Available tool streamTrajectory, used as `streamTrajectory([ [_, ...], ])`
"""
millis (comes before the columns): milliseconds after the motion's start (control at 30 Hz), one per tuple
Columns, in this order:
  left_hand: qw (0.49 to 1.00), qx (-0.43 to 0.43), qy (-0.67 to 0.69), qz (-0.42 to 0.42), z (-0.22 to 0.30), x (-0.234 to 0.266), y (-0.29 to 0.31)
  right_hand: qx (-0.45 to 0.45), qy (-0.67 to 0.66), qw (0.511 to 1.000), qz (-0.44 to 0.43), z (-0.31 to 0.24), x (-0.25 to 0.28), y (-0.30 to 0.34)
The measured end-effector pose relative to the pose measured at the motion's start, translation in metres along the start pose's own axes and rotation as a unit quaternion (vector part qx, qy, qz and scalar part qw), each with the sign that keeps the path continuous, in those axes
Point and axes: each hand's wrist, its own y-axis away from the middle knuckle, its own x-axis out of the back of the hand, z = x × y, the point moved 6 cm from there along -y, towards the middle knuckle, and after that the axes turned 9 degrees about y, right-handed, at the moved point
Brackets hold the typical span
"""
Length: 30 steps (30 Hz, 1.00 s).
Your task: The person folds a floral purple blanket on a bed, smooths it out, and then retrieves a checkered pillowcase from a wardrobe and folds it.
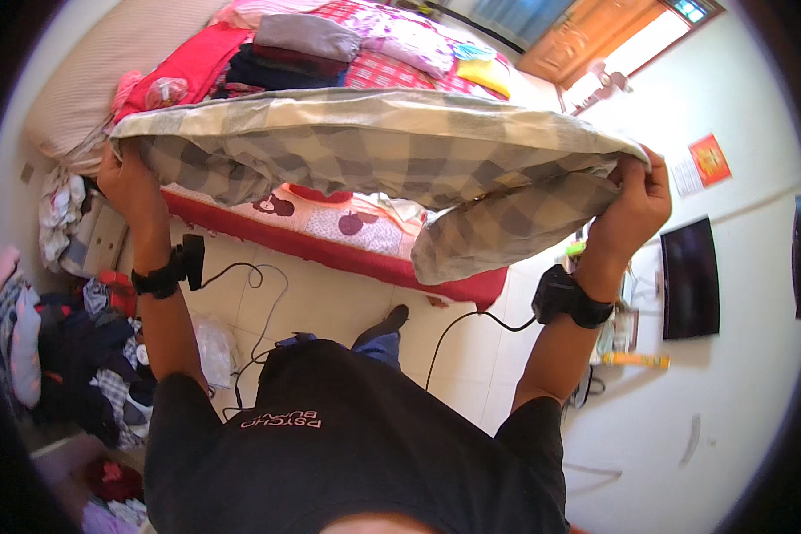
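Observation:
A grey-and-cream checked garment is stretched out wide in front of me, held up between both hands. My left hand is closed on its left end, with the fingers partly hidden behind the cloth. At the opposite end, my right hand pinches the garment's corner. The upper edge runs fairly taut from hand to hand, while the lower part sags in folds. One flap, shaped like a sleeve or leg, hangs down near the right hand. Whether it is a shirt or trousers, I cannot tell.
Beyond the garment stands a bed with a red-edged cover. Folded clothes are stacked on it. Loose clothing is heaped at the left. A cable hangs from the right wrist device. A dark screen is on the right wall.

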Motion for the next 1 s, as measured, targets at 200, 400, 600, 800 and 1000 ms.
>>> streamTrajectory([
  [200,0.972,-0.094,-0.207,-0.050,-0.008,-0.025,0.109,-0.068,0.057,0.974,-0.207,0.242,-0.085,0.000],
  [400,0.943,0.074,-0.318,-0.066,-0.023,-0.050,0.243,-0.116,0.201,0.836,-0.497,0.419,-0.144,0.102],
  [600,0.830,-0.069,-0.550,-0.064,0.054,-0.074,0.296,-0.285,-0.096,0.830,-0.471,0.464,-0.153,0.059],
  [800,0.873,-0.023,-0.482,-0.065,0.103,-0.036,0.359,-0.208,-0.090,0.892,-0.390,0.427,-0.116,0.001],
  [1000,0.958,0.174,-0.229,-0.003,0.097,0.013,0.445,-0.096,0.026,0.926,-0.364,0.379,-0.025,-0.004],
])
